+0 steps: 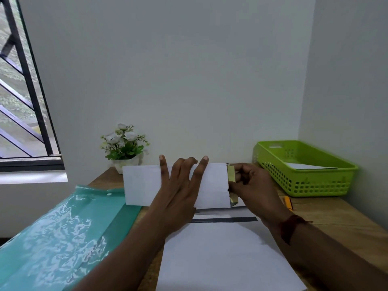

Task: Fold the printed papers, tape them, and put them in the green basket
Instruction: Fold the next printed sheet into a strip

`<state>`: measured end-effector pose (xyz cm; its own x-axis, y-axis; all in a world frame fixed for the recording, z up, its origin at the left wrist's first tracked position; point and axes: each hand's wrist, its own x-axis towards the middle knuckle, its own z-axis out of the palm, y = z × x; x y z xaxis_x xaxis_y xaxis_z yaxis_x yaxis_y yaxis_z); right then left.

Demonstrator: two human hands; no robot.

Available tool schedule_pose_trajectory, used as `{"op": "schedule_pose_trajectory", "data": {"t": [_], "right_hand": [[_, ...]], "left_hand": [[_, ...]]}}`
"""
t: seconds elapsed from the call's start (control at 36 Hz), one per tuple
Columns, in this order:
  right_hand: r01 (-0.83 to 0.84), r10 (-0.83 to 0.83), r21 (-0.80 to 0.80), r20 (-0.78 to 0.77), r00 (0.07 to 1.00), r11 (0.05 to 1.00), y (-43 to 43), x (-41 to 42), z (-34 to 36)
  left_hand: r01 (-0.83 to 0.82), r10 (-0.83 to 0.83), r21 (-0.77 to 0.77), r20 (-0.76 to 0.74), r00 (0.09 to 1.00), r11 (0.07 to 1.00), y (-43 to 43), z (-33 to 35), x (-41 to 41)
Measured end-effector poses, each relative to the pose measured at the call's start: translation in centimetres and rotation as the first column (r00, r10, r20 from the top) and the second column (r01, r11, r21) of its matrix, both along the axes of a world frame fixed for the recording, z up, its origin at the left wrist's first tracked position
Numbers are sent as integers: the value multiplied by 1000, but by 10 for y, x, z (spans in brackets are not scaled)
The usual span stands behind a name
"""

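Yellow object (288,203) half hidden behind right hand (255,185), teal folder (63,238) cut off bottom-left

**Odds and ends around the desk**

A wooden table (327,219) stands in the corner of pale walls. At eleven o'clock on it, against the wall, sits a small white pot of white flowers (123,143). A glossy teal plastic folder (63,234) lies at eight o'clock. A barred window (19,101) is at nine o'clock. A slim yellow thing (288,203), half hidden, lies at three o'clock.
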<state>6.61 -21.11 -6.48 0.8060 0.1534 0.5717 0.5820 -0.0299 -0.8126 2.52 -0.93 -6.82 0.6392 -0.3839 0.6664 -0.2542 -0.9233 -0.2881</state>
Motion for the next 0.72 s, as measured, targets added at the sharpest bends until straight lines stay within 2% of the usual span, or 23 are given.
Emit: {"op": "schedule_pose_trajectory", "data": {"t": [0.33, 0.53, 0.64, 0.72], "right_hand": [[172, -154, 148, -130, 980, 974, -16, 22, -1], [159, -110, 189, -244, 963, 969, -18, 35, -8], [231, -208, 92, -214, 955, 968, -19, 37, -11], [337, -341, -121, -14, 940, 934, -21, 38, -15]], "left_hand": [[-111, 107, -37, -97, 989, 993, 32, 1, 7], [-202, 183, -153, -129, 975, 968, 63, 5, 11], [-246, 228, -256, -99, 969, 935, 70, 3, 16], [-274, 255, -338, -98, 962, 901, 75, 2, 19]]}}
